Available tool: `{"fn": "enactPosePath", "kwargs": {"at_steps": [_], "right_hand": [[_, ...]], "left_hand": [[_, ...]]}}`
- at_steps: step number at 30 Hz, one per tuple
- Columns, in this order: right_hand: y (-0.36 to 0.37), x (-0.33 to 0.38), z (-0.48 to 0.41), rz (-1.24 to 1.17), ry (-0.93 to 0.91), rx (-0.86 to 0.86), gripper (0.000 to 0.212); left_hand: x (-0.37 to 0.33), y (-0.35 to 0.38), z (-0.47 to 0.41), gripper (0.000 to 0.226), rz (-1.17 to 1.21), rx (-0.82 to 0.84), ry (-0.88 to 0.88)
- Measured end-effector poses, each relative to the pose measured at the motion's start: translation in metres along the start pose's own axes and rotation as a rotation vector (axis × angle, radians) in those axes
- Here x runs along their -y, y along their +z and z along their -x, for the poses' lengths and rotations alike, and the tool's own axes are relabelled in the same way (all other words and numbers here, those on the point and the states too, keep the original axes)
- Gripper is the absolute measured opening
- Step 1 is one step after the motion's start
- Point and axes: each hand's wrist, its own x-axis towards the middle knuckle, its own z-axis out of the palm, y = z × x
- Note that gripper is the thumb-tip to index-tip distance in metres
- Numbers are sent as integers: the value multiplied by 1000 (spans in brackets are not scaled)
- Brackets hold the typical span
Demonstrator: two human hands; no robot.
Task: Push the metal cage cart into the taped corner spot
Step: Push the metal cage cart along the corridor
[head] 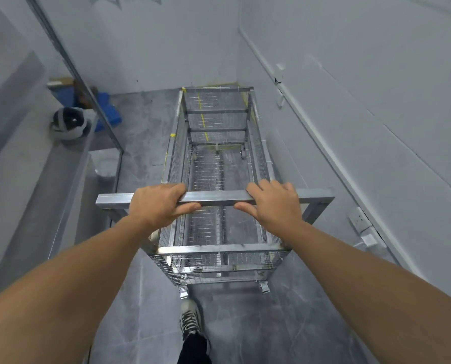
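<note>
Metal cage cart point(219, 164) stood lengthwise along the right wall point(376, 101), far end close to the back wall, largely inside the yellow floor tape point(202, 116) seen through the mesh. Cage was empty. Welded square-tube frame with wire mesh panels: looked stiff and moderately heavy, but on casters point(183, 291) it probably rolled easily on the smooth tiled floor; steering drift toward the wall looked like the main risk. Best hold was the square push bar point(216, 199) at the near end. Left hand point(157, 206) and right hand point(274, 204) were both wrapped on that bar, fingers over the top, thumbs under, grip closed. To the left: white helmet point(68, 123) on a ledge, blue items point(108, 106) on the floor, and a white bin point(106, 164), contents unclear.
</note>
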Motion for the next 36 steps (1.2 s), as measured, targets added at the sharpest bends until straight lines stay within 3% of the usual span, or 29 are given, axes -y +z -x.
{"fn": "enactPosePath", "kwargs": {"at_steps": [19, 28, 36], "right_hand": [[107, -33, -295, 32, 58, -28, 59], [153, -84, -421, 42, 72, -25, 58], [191, -142, -525, 51, 74, 29, 58]], "left_hand": [[187, 66, -266, 67, -29, 53, 69], [238, 101, -397, 71, -6, 3, 44], [265, 122, -517, 61, -23, 17, 55]]}}
